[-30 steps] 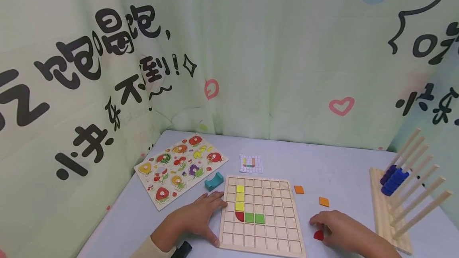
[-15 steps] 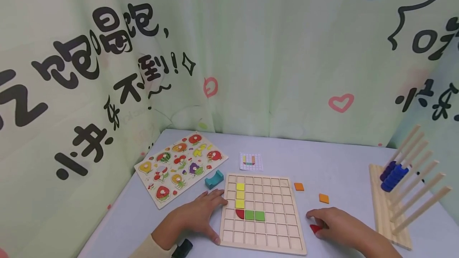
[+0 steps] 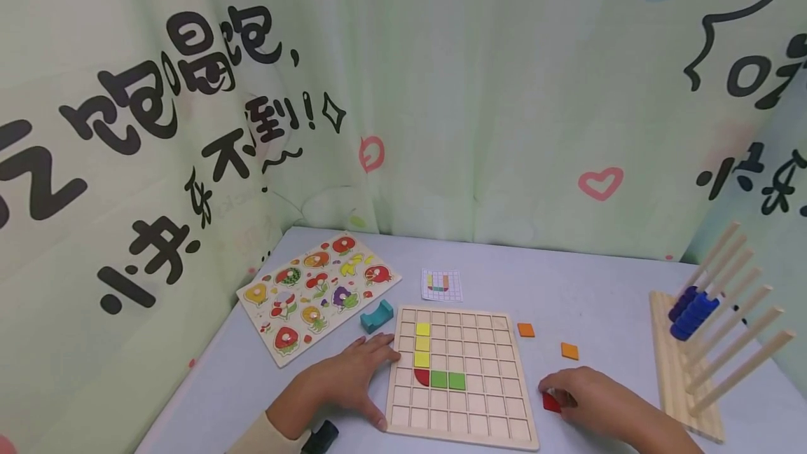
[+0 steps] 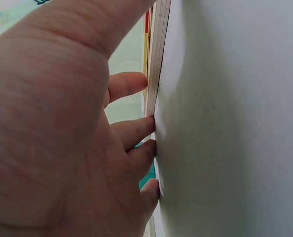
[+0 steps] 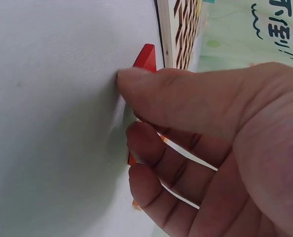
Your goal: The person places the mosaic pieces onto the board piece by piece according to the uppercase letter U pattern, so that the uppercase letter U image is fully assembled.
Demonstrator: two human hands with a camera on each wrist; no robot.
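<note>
A wooden grid board [image 3: 488,408] lies in the middle of the table in the head view. Spread along its left edge, my left hand [image 3: 343,380] touches it with fingertips and thumb. In the left wrist view those fingers [image 4: 134,131] are nearly straight against the board's side. Yellow square tiles [image 3: 422,343], a red rounded tile [image 3: 422,377] and green square tiles [image 3: 448,380] form an L on the board. To the right of the board, my right hand [image 3: 595,398] pinches a second red tile [image 3: 551,403] between thumb and finger, close over the table.
Two orange square tiles [image 3: 526,330] lie beyond my right hand. A pattern card [image 3: 450,287] is behind the board. A fruit puzzle board [image 3: 328,314] and a teal block [image 3: 377,317] lie to the left. At the right stands a wooden peg rack [image 3: 665,363] with blue rings [image 3: 693,317].
My right hand has shifted slightly left, and the red tile has moved with it and turned between the fingers. My left hand stays at the board's edge.
</note>
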